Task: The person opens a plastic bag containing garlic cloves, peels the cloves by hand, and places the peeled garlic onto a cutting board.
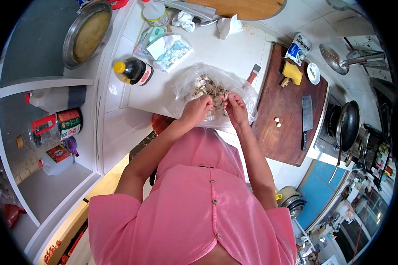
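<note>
A clear plastic bag [181, 86] lies spread on the white counter, holding garlic cloves and dry papery skins [211, 88]. Above its left side my left hand [198, 109] is closed, fingers curled together; whatever they hold is hidden. Over the bag's right side my right hand [237, 109] pinches a small pale garlic clove [226, 96] between thumb and fingertips. The two hands are a short gap apart. To the right, peeled garlic cloves [277, 121] rest on a dark wooden cutting board [269, 141].
A cleaver [307, 117], a yellow piece of food [292, 73] and a small white dish [313, 73] are on the board. A red-handled peeler [254, 73] lies beside the bag. Left stand a dark sauce bottle [135, 70] and a tissue pack [170, 52]. A wok [348, 126] sits far right.
</note>
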